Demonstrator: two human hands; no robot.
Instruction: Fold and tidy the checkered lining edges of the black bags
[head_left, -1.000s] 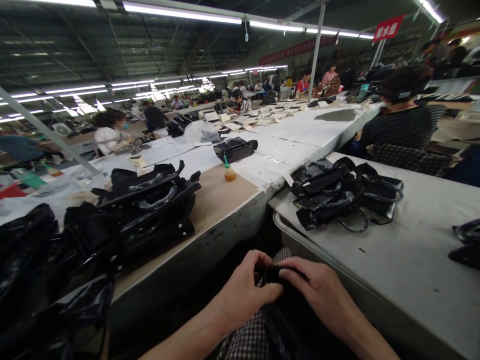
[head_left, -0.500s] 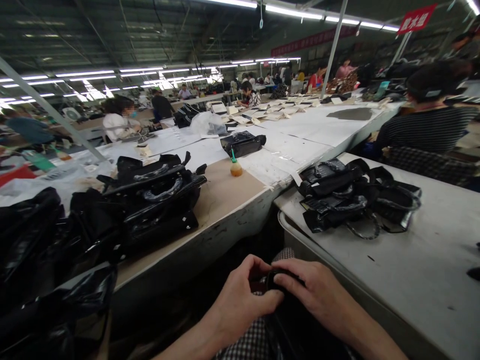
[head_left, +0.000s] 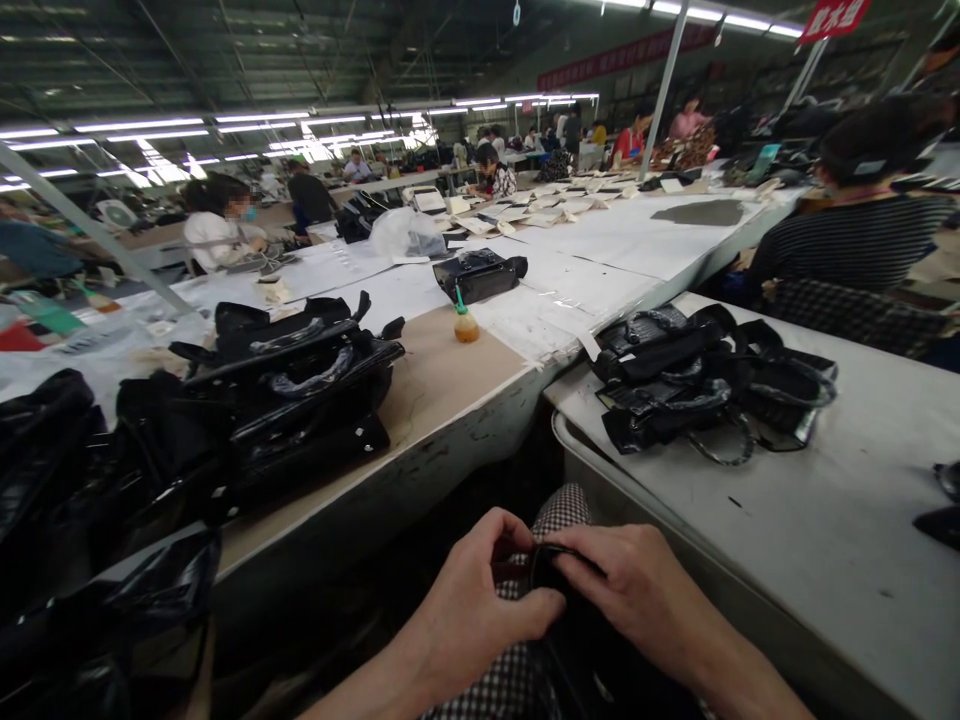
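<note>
A black bag [head_left: 577, 640] lies across my lap, over checked cloth. Both hands meet at its upper edge. My left hand [head_left: 487, 580] pinches the edge from the left, thumb in front and fingers behind. From the right, my right hand [head_left: 622, 575] grips the same edge, its fingertips tucked over the rim. A gap shows in the bag's edge between the two hands. Most of the bag is dark, and its lower part runs out of the frame.
Black bags with wrapped handles [head_left: 300, 390] are heaped on the left table. More bags [head_left: 712, 380] lie on the white right table [head_left: 847, 500]. An orange bottle with a green nozzle [head_left: 466, 325] stands by a single bag [head_left: 480, 273]. A person in stripes [head_left: 847, 240] sits at right.
The view has shifted slightly. My right fingers have moved on the bag's edge, and the edge between my hands now shows a wider gap.
</note>
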